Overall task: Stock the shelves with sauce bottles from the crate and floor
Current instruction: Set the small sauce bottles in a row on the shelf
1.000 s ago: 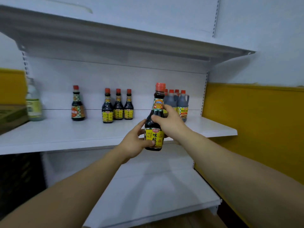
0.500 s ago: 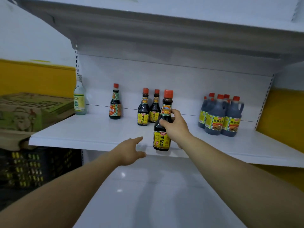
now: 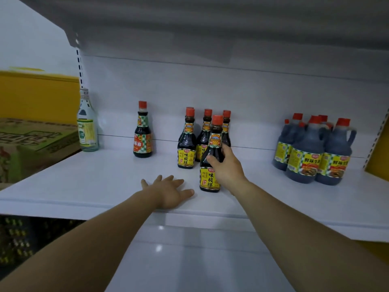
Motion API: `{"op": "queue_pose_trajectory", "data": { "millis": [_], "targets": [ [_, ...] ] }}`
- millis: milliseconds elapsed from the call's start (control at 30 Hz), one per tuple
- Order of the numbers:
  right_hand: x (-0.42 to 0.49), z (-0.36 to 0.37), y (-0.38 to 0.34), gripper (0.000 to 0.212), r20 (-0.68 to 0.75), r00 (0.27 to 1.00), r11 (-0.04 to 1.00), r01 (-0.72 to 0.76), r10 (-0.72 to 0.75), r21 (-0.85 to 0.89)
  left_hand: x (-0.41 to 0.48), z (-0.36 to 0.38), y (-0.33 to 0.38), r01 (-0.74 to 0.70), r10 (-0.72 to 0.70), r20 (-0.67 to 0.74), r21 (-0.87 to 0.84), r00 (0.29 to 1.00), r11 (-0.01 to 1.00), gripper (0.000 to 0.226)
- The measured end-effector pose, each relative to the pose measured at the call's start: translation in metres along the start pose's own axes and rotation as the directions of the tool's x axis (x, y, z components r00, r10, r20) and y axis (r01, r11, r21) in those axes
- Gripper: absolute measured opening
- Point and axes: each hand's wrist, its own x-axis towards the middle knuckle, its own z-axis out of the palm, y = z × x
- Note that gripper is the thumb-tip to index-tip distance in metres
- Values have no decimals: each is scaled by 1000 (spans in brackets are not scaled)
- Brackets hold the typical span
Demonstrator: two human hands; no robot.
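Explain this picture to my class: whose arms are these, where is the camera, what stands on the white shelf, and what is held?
No machine here: a person wears a camera on the head, looking forward and down at their own arms. The right hand grips a dark sauce bottle with a yellow label, upright on the white shelf. The left hand lies open on the shelf's front. Behind stand matching bottles, a red-labelled soy sauce bottle, a clear bottle far left, handled jugs at right.
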Motion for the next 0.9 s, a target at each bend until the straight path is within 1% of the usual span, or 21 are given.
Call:
{"op": "queue_pose_trajectory", "data": {
  "millis": [100, 200, 333, 467, 667, 900],
  "targets": [
    [19, 10, 6, 59, -2, 1000, 1000, 15, -15, -4, 12, 8, 1, -14, 14, -2, 56, 1000, 998, 77],
    [42, 17, 13, 62, -9, 1000, 1000, 20, -20, -22, 17, 12, -2, -16, 17, -8, 64, 1000, 998, 78],
    [68, 25, 22, 59, -16, 1000, 999, 14, -14, -29, 19, 13, -2, -20, 21, -15, 52, 1000, 998, 77],
    [87, 32, 31, 62, -25, 1000, 999, 10, -11, -47, 21, 14, -3, -20, 21, -26, 43, 999, 999, 76],
    [105, 40, 38, 61, -41, 999, 997, 15, -17, -72, 23, 16, -4, -17, 18, -29, 28, 999, 999, 76],
    [118, 46, 45, 58, -54, 998, 998, 29, -32, -60, 26, 18, -6, -20, 20, -25, 24, 999, 1000, 77]
  ]
}}
